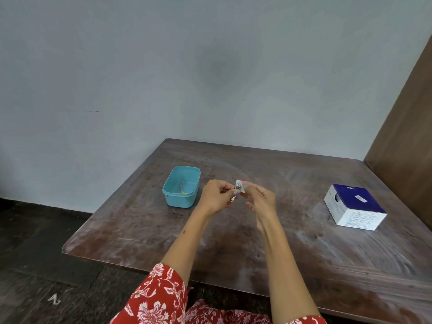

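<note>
Centre frame: our left hand (215, 197) pinches the seemingly light, stiff metal tool (237, 185) mid-body; our right hand (263, 199) pinches a soft wipe (243, 190) against it.

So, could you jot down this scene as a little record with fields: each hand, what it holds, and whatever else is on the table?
Left hand: pinches a small metal piece, perhaps a nail clipper
Right hand: pinches a white scrap against that piece
Teal tub: open, left of the hands, with a thin metal tool and something yellow inside
Blue and white box: on the table, off to the right
Table: dark, worn wood
</note>
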`<state>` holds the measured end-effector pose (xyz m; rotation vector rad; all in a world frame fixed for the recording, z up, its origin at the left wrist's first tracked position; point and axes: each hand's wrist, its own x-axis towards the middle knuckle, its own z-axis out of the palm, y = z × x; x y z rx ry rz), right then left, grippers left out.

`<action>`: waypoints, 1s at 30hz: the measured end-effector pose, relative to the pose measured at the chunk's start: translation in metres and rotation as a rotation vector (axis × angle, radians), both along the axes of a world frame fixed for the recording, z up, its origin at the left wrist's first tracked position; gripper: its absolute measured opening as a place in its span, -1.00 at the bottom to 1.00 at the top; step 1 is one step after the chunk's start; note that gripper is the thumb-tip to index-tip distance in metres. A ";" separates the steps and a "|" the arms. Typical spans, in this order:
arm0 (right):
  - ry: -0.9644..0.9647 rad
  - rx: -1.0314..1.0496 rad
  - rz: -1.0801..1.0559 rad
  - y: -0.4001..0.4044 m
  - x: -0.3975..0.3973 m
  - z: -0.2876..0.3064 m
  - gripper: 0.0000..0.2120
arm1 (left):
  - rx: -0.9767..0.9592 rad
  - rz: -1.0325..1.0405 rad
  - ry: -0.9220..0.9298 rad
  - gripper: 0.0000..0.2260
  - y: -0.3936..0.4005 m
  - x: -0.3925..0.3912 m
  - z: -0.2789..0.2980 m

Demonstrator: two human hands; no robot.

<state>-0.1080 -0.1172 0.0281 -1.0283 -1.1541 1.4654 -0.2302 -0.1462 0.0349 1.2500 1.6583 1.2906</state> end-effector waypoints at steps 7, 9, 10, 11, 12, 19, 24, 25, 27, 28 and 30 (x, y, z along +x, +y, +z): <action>-0.007 0.002 0.086 0.004 0.011 -0.006 -0.90 | -0.036 -0.070 0.015 -0.85 -0.004 -0.004 0.004; 0.005 0.036 0.057 0.002 0.010 -0.006 -0.90 | -0.038 -0.057 0.031 -0.84 -0.004 -0.004 0.004; 0.002 0.070 0.036 0.001 0.009 -0.005 -0.90 | -0.036 -0.050 0.043 -0.84 -0.004 -0.004 0.005; -0.004 0.109 0.017 0.001 0.008 -0.005 -0.90 | -0.033 -0.046 0.057 -0.85 -0.005 -0.004 0.005; -0.008 0.144 0.002 0.002 0.006 -0.006 -0.89 | -0.028 -0.044 0.069 -0.85 -0.005 -0.003 0.005; -0.053 0.208 0.044 0.004 0.004 -0.008 -0.85 | -0.027 -0.057 0.139 -0.91 -0.008 -0.006 0.006; -0.004 0.095 0.109 0.006 0.004 -0.006 -0.91 | -0.003 -0.077 0.131 -0.89 -0.009 -0.006 0.006; 0.053 0.048 0.109 0.005 0.004 -0.005 -0.91 | 0.001 -0.080 0.114 -0.88 -0.010 -0.006 0.005; 0.117 -0.013 0.109 0.005 0.004 -0.005 -0.92 | 0.002 -0.080 0.098 -0.86 -0.010 -0.005 0.004; 0.115 -0.025 0.119 0.005 0.003 -0.007 -0.92 | 0.001 -0.079 0.099 -0.86 -0.010 -0.005 0.004; 0.075 -0.020 0.150 0.004 0.003 -0.009 -0.92 | 0.002 -0.076 0.107 -0.86 -0.010 -0.006 0.003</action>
